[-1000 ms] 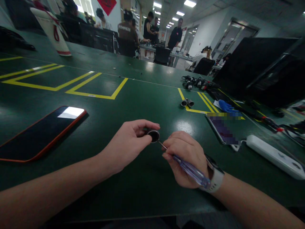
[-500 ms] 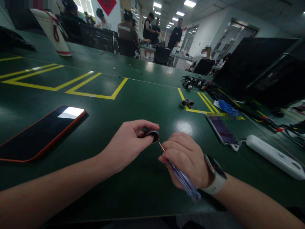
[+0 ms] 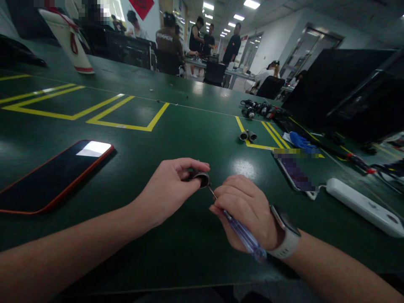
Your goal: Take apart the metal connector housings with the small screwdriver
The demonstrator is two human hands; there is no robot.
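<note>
Between its thumb and fingers, my left hand (image 3: 167, 191) pinches a small dark metal cylindrical part (image 3: 201, 178), its open round end facing right. My right hand (image 3: 241, 206) is closed around a screwdriver (image 3: 244, 237) with a clear purplish handle. The thin shaft points up and left, its tip at the rim of the metal part. Whether the tip sits inside the rim or only touches it, I cannot tell. Two similar metal parts (image 3: 248, 136) lie side by side farther back on the green table (image 3: 189, 143).
A large orange-edged phone (image 3: 57, 176) lies at left, a smaller phone (image 3: 293, 170) at right beside a white power bank-like device (image 3: 362, 206). Behind are a blue bundle (image 3: 301, 141), dark cabled connectors (image 3: 260, 109) and a white cloth-like container (image 3: 67, 42). People work in the background.
The screwdriver handle has shifted very slightly, perhaps turned, and the metal part has tilted a little. Both hands keep their grips in nearly the same place.
</note>
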